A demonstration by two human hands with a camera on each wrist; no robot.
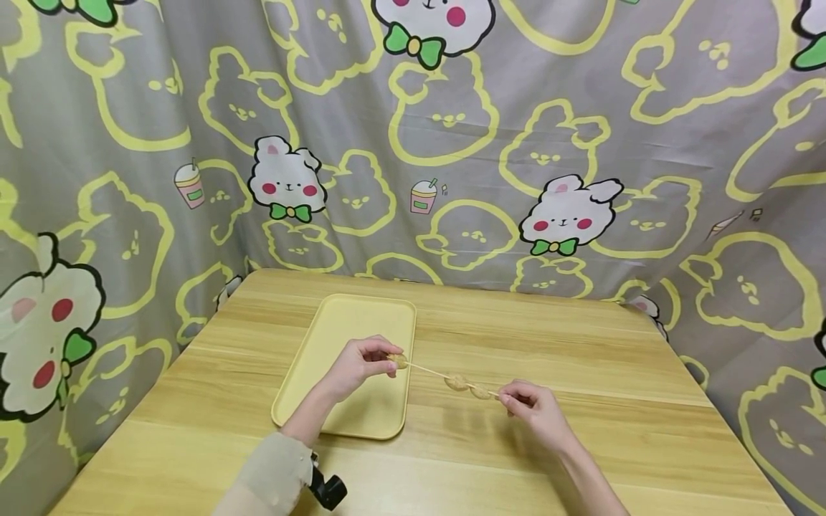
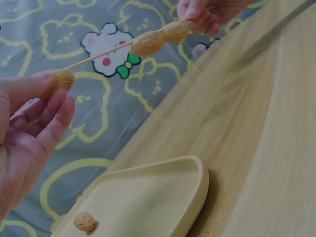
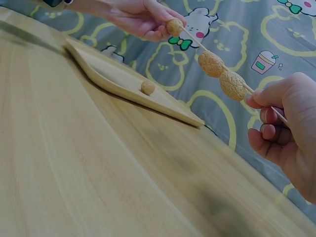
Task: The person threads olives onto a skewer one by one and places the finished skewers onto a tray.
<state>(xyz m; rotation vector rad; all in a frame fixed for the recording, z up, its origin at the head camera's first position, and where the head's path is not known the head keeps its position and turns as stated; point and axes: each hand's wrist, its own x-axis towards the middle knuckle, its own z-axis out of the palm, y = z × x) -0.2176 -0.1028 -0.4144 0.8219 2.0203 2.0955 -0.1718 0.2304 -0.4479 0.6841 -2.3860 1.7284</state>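
A thin wooden skewer (image 1: 426, 370) spans the space between the two hands above the table. Two tan, bumpy oval balls (image 3: 220, 74) are threaded on it side by side, close to the right hand. My right hand (image 1: 534, 412) pinches the skewer just behind them, and its end pokes out past the fingers in the right wrist view. At the other end my left hand (image 1: 361, 365) pinches a third tan ball (image 2: 61, 81) between thumb and fingers, right at the skewer's tip. One more ball (image 2: 85, 222) lies on the yellow tray (image 1: 381, 308), hidden in the head view.
The rectangular tray, with a low raised rim, lies on the left of the wooden table (image 1: 516, 330), beneath the left hand. A patterned grey curtain (image 1: 361, 115) hangs behind and at both sides. A black device (image 1: 329, 491) is strapped at the left wrist.
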